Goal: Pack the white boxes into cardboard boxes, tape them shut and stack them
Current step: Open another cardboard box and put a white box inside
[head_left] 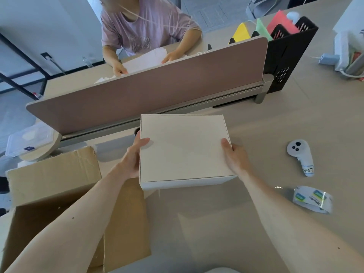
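**White box held in both hands, not yet packed**

The white box is level between the hands. The left hand grips its left edge with the thumb on top, and the right hand grips the right edge likewise. The open cardboard box lies below and outward of the left hand.

Advised: carry the box leftward and level, square its edges to the opening, and lower it fully before letting go.

The tape roll lies outward of the right hand, untouched.

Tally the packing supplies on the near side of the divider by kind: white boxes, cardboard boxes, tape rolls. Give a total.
white box: 1
cardboard box: 1
tape roll: 1
Total: 3
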Demonstrator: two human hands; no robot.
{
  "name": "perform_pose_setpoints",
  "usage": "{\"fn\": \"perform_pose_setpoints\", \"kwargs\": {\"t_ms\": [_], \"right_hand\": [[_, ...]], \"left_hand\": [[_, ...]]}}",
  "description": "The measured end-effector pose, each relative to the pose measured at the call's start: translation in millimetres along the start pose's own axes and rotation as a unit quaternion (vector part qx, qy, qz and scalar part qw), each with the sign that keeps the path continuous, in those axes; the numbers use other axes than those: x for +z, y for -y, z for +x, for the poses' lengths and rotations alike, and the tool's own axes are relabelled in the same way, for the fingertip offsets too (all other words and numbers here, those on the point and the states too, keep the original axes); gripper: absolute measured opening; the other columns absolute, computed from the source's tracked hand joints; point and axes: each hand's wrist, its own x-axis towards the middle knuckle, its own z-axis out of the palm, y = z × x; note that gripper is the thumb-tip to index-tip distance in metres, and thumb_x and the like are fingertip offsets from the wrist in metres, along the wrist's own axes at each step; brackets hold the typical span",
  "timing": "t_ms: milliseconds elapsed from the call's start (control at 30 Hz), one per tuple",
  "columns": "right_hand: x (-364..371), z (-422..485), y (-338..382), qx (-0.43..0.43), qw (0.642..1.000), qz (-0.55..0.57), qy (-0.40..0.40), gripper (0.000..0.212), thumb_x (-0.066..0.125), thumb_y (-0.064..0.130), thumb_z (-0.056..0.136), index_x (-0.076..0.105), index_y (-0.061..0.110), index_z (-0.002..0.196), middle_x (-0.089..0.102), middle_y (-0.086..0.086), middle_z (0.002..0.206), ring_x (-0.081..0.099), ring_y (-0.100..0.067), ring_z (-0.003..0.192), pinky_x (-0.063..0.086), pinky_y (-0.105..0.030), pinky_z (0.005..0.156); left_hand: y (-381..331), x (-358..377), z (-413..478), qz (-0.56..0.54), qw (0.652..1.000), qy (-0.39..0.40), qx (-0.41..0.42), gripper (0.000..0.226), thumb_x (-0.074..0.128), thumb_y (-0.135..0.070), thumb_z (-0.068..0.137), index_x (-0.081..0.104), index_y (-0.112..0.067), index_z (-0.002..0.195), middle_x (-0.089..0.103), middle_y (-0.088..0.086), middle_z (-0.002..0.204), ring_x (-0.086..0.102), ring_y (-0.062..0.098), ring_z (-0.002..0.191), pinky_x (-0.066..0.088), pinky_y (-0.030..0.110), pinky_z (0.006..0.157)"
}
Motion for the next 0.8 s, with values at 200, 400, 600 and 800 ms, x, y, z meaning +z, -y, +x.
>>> {"fn": "perform_pose_setpoints", "kwargs": {"t_ms": [200, 400, 600, 800], "right_hand": [[-11, -16, -1, 0.013, 0.998, 0.057, -0.004, 0.038, 0.042, 0.052, 0.099, 0.063, 0.02, 0.1, 0.063, 0.009, 0.088, 0.06, -0.02, 0.089, 0.041, -0.03, 0.078], [-29, -38, 15, -0.018, 0.995, 0.075, -0.06, 0.042, 0.046, 0.055, 0.095, 0.067, 0.02, 0.086, 0.067, 0.01, 0.083, 0.066, -0.022, 0.09, 0.051, -0.038, 0.085], [-32, -72, 56, -0.077, 0.993, 0.066, -0.059, 0.048, 0.047, 0.06, 0.094, 0.065, 0.018, 0.082, 0.067, 0.006, 0.082, 0.063, -0.02, 0.083, 0.05, -0.038, 0.079], [7, -106, 116, -0.158, 0.986, 0.047, -0.039, 0.052, 0.047, 0.06, 0.094, 0.056, 0.018, 0.065, 0.059, 0.004, 0.067, 0.055, -0.021, 0.067, 0.042, -0.036, 0.063]], "left_hand": [[-5, 30, -3, 0.035, 0.996, -0.038, 0.069, 0.09, 0.071, -0.039, 0.061, 0.045, -0.016, 0.145, 0.066, 0.018, 0.119, 0.073, 0.029, 0.083, 0.059, 0.037, 0.06], [-28, 44, -27, 0.063, 0.991, -0.022, 0.119, 0.102, 0.07, -0.046, 0.059, 0.038, -0.01, 0.15, 0.063, 0.015, 0.119, 0.071, 0.026, 0.083, 0.058, 0.033, 0.062], [-47, 40, -84, 0.063, 0.975, -0.019, 0.213, 0.092, 0.068, -0.042, 0.065, 0.04, -0.013, 0.148, 0.064, 0.012, 0.119, 0.071, 0.024, 0.088, 0.058, 0.036, 0.065], [-63, -10, -159, 0.058, 0.958, -0.078, 0.268, 0.09, 0.065, -0.046, 0.07, 0.036, -0.013, 0.148, 0.061, 0.016, 0.117, 0.07, 0.024, 0.087, 0.058, 0.036, 0.065]]}}
